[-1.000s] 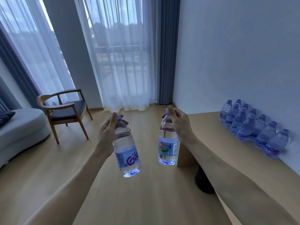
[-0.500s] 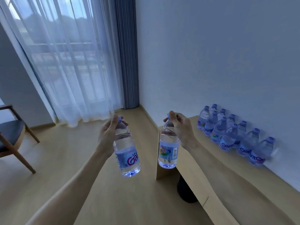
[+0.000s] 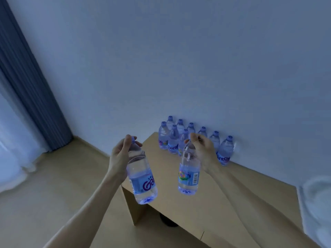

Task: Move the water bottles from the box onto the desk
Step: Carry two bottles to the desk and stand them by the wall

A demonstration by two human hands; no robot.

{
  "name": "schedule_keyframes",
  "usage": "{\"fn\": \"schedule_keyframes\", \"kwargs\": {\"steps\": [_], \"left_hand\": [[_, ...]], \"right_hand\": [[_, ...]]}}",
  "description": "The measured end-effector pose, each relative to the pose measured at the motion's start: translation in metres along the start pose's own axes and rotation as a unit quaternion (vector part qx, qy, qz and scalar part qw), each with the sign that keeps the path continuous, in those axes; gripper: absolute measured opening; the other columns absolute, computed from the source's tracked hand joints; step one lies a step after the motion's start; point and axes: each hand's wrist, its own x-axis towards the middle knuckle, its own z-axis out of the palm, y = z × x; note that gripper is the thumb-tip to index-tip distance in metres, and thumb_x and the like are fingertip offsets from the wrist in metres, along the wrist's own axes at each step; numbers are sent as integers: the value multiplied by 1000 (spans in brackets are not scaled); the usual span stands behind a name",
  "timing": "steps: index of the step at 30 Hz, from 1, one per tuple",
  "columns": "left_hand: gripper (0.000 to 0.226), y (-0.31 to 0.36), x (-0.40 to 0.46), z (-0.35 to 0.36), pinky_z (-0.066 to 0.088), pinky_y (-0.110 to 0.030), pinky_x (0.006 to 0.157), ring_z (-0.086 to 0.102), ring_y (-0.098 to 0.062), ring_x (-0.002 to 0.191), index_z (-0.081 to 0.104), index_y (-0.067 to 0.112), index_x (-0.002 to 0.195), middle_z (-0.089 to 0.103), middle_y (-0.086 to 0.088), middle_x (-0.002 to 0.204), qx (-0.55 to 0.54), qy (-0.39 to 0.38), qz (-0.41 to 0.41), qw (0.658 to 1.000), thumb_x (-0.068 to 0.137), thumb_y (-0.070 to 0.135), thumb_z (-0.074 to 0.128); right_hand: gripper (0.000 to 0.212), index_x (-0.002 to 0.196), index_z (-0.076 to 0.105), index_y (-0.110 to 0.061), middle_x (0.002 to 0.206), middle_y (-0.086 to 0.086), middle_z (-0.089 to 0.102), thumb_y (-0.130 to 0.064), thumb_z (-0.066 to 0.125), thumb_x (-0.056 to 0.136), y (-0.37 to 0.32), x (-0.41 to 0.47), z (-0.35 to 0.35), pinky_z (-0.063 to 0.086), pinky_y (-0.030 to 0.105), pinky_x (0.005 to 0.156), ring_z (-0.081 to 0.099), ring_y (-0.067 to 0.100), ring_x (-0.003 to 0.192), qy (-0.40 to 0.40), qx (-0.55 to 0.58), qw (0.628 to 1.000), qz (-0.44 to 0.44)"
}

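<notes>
Nine bottles (image 3: 173, 140) already lined along desk (image 3: 232, 190) back edge, by wall. Left hand (image 3: 120, 156) and right hand (image 3: 204, 151) each pinching bottle neck, two more incoming. Box out of view, remainder unknown.

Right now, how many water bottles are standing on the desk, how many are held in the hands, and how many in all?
Bottles on the desk, standing on the desk top by the wall: 9
Left bottle, gripped by the left hand: 1
Right bottle, gripped by the right hand: 1
Total: 11
</notes>
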Motion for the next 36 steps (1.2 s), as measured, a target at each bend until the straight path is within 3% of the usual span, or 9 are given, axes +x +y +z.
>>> {"fn": "schedule_keyframes", "kwargs": {"steps": [4, 10, 14, 17, 19, 22, 25, 31, 36], "left_hand": [[36, -26, 42, 52, 56, -36, 58, 66, -29, 67, 70, 14, 85, 66, -13, 85, -3, -71, -17, 997, 84, 49, 62], [38, -73, 92, 109, 57, -42, 69, 65, -39, 83, 69, 10, 91, 65, -17, 92, 32, -129, -45, 990, 88, 46, 58], [39, -103, 116, 142, 58, -37, 71, 69, -27, 82, 68, 15, 101, 69, -8, 92, 92, -195, -30, 976, 87, 50, 58], [35, -122, 125, 165, 54, -21, 65, 71, -22, 81, 67, 18, 108, 73, -1, 96, 129, -248, -32, 960, 88, 45, 60], [23, -133, 130, 178, 52, -16, 67, 71, -13, 82, 69, 21, 107, 74, 0, 98, 158, -300, -29, 940, 91, 36, 62], [9, -147, 139, 196, 53, -18, 76, 68, -7, 85, 69, 28, 98, 73, 5, 92, 217, -376, -24, 901, 89, 32, 67], [13, -160, 151, 215, 52, -19, 78, 66, -6, 85, 67, 32, 97, 71, 11, 89, 294, -412, 5, 863, 84, 32, 71], [20, -181, 163, 247, 42, -10, 66, 54, 3, 69, 61, 30, 97, 61, 19, 76, 386, -493, 88, 775, 82, 34, 73], [20, -188, 177, 267, 45, -30, 68, 52, -10, 76, 59, 25, 97, 60, 8, 83, 463, -500, 175, 710, 84, 38, 66]], "right_hand": [[36, 96, 64, -4, 87, 7, 74, -40, 64, 93, 9, 39, -43, 56, 32, 59, 70, 16, 76, 52, 5, 999, 8], [24, 97, 64, -10, 82, 1, 74, -33, 62, 95, 22, 86, -92, 60, 42, 66, 66, 17, 71, 106, 10, 994, 9], [18, 96, 65, -10, 82, 1, 74, -28, 63, 95, 34, 106, -119, 60, 41, 69, 69, 15, 76, 130, 21, 991, 9], [17, 96, 66, -10, 84, 2, 75, -26, 62, 95, 42, 111, -140, 60, 35, 66, 70, 13, 80, 143, -9, 990, 1], [16, 95, 67, -10, 84, 3, 75, -26, 62, 96, 47, 113, -152, 56, 25, 63, 69, 11, 77, 153, -39, 987, -7], [12, 96, 70, -15, 89, 2, 76, -24, 62, 96, 55, 112, -167, 55, 22, 75, 70, 10, 81, 155, -85, 984, -8], [7, 97, 70, -17, 89, -4, 76, -21, 64, 94, 62, 110, -179, 53, 18, 78, 70, 7, 87, 165, -105, 981, -11], [9, 99, 67, -16, 96, 2, 75, -21, 66, 93, 76, 102, -190, 55, 30, 82, 69, 14, 89, 188, -113, 976, 5], [17, 103, 66, -12, 105, 6, 73, -25, 66, 91, 83, 100, -185, 54, 31, 85, 67, 15, 95, 192, -108, 975, 9]]}}
